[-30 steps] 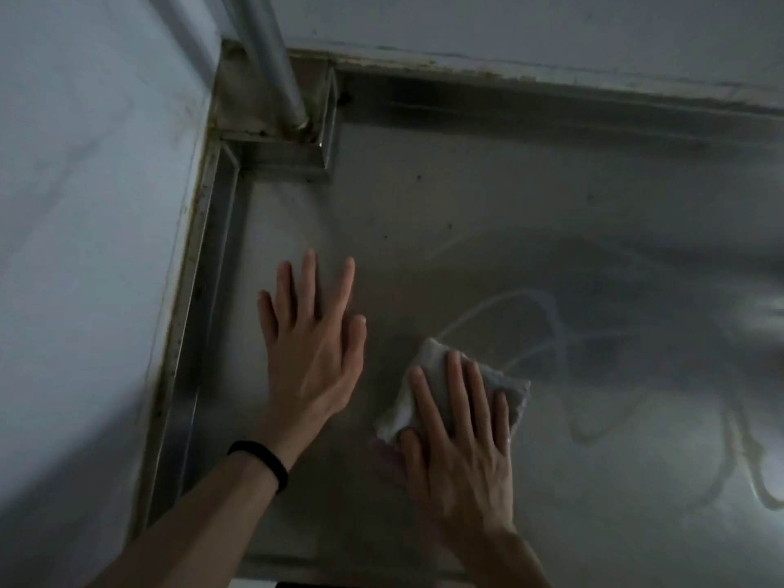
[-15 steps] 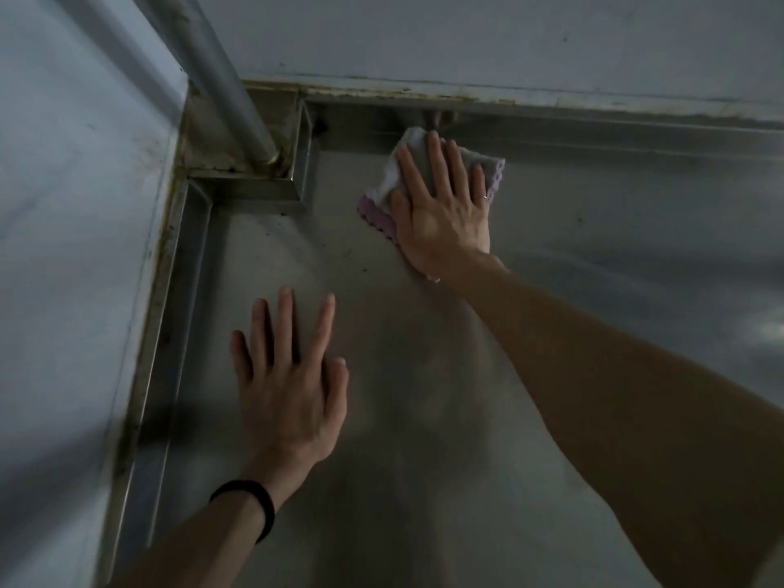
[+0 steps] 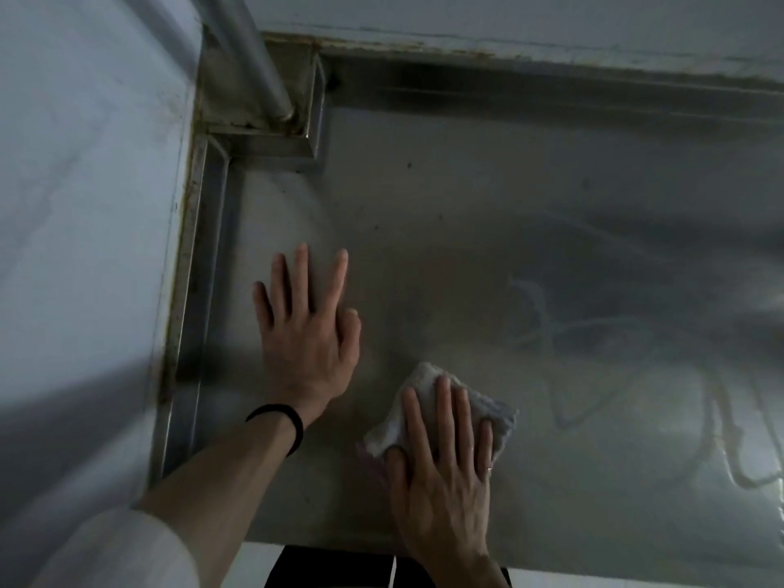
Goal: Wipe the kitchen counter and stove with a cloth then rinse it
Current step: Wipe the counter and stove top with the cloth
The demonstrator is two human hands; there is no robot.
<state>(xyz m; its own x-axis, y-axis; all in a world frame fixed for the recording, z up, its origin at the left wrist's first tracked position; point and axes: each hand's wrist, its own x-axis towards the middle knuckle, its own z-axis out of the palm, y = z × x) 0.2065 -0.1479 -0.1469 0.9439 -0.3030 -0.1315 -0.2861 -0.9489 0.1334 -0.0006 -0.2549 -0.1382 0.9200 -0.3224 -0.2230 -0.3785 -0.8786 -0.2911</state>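
A stainless steel counter (image 3: 488,231) fills the view, with wet wipe streaks on its right side. My right hand (image 3: 443,468) presses flat on a white cloth (image 3: 424,381) near the counter's front edge; the cloth's front part is hidden under the palm. My left hand (image 3: 307,333) rests flat on the bare steel just left of it, fingers spread, holding nothing. A black band circles the left wrist.
A metal pipe (image 3: 259,74) comes down into a boxed steel corner (image 3: 271,146) at the back left. A raised steel rim (image 3: 191,299) runs along the left wall (image 3: 85,205). The back wall (image 3: 530,19) meets the counter along a grimy seam. The counter's front edge (image 3: 339,543) is just below my hands.
My right hand has pulled the cloth from the back corner near the pipe to the front edge of the counter. The left hand stays planted in place.
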